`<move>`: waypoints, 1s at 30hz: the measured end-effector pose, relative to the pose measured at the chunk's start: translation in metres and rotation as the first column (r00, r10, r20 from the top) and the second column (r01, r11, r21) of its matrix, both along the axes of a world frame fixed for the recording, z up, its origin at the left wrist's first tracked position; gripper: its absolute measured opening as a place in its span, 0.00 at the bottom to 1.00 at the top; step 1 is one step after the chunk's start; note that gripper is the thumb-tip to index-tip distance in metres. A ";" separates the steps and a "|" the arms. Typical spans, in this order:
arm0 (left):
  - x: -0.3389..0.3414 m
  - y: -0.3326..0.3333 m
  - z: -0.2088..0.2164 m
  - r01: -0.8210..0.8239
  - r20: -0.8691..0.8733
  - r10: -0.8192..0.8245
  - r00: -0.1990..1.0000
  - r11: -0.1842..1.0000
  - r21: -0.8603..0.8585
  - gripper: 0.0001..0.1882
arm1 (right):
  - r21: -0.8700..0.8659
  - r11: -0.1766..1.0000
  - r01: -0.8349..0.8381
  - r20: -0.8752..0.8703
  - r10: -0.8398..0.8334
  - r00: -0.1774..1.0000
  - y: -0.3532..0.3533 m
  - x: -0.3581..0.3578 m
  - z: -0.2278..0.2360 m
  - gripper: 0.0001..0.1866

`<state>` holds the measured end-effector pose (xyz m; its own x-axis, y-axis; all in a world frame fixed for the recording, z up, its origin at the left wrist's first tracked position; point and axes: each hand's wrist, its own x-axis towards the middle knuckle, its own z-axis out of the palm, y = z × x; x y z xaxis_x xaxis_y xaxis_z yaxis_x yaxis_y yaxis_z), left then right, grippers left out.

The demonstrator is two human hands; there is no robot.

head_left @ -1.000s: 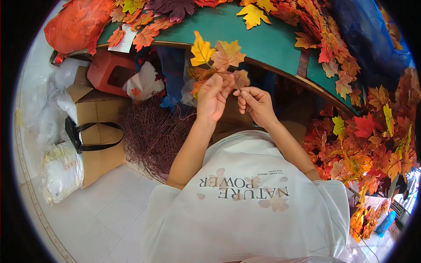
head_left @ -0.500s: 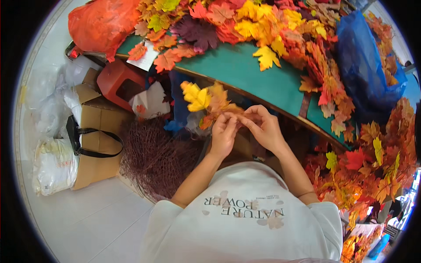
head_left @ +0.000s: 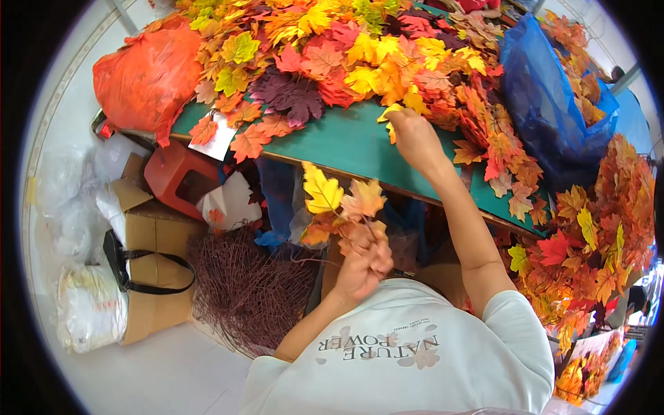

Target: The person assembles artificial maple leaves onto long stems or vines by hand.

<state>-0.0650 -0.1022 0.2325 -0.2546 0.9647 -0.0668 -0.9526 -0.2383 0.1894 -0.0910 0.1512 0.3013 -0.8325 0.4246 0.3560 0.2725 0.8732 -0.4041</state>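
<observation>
- R hand (head_left: 413, 137) is over the front strip of the green desk (head_left: 339, 149), approx. mid-length; yellow leaf (head_left: 391, 112) pokes out at its fingers, just on the side toward desk's L end.
- R grip: fingers curled down at the leaf, tips hidden; can't tell if closed on it or how far open. Leaf's long axis mostly covered, can't tell.
- L hand (head_left: 365, 266) is off the desk, person's side of its front edge; L grip closed, fingers wrapped round the base of a leaf sprig (head_left: 324, 192).
- Sprig's long axis runs from L grip twd desk, leaning a bit to desk's L; yellow + orange leaves at top.
- Key relation: yellow leaf lies beyond the front edge, sprig short of it, well apart; R hand much nearer the leaf.
- Surface: bare green strip along desk's front, big leaf pile (head_left: 387, 66) behind it.
- Room: red-orange bag (head_left: 145, 79) at desk's L end, blue bag (head_left: 539, 104) twd its R; dark stem bundle (head_left: 252, 283) + cardboard box (head_left: 162, 294) in front of desk's L half, leaf heap (head_left: 574, 235) off its R end.
</observation>
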 end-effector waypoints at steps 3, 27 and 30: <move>0.017 0.002 0.005 0.286 -0.051 -0.282 0.958 0.933 0.218 0.07 | 0.212 0.970 0.117 -0.038 -0.112 0.993 0.012 0.016 -0.009 0.18; 0.040 0.034 -0.019 0.206 0.000 -0.206 0.978 0.978 0.020 0.07 | 0.472 0.881 0.040 -0.101 0.009 0.995 0.175 0.057 0.047 0.08; 0.036 0.036 -0.020 0.191 0.001 -0.191 0.982 0.982 -0.007 0.08 | 0.514 0.844 0.153 -0.369 0.056 0.928 0.171 0.068 0.060 0.09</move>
<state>-0.0289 -0.0665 0.2126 -0.0657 0.9951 -0.0738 -0.9804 -0.0506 0.1902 -0.0233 0.3223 0.3609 -0.5864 0.1214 0.8008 0.2490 0.9679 0.0356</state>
